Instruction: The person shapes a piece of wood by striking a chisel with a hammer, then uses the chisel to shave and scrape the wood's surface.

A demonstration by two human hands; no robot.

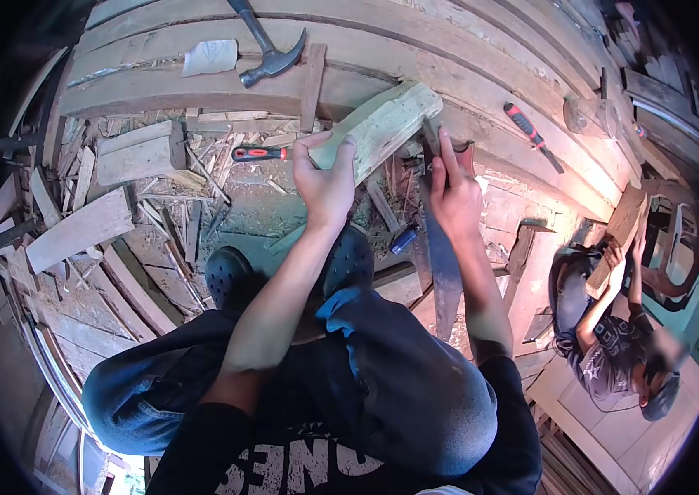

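A squared wood block (pixel 387 124) is tilted in front of me, its far end by the bench edge. My left hand (pixel 326 177) is closed around its near end, thumb on top. Beside the block's far right corner is my right hand (pixel 455 198), index finger stretched out and the others curled. A narrow dark piece (pixel 431 136) shows between that hand and the block; I cannot make out what it is or whether the fingers hold it. Under the right hand and forearm runs a handsaw blade (pixel 443 272), pointing toward me; the hand partly hides its handle end.
On the plank bench lie a claw hammer (pixel 271 58), a paper scrap (pixel 210 58) and a red-black screwdriver (pixel 531 132). Another red-handled tool (pixel 259 154), a blue object (pixel 404 240) and offcuts (pixel 139 157) litter the floor. At right, a co-worker (pixel 613 346) holds a board (pixel 623 235).
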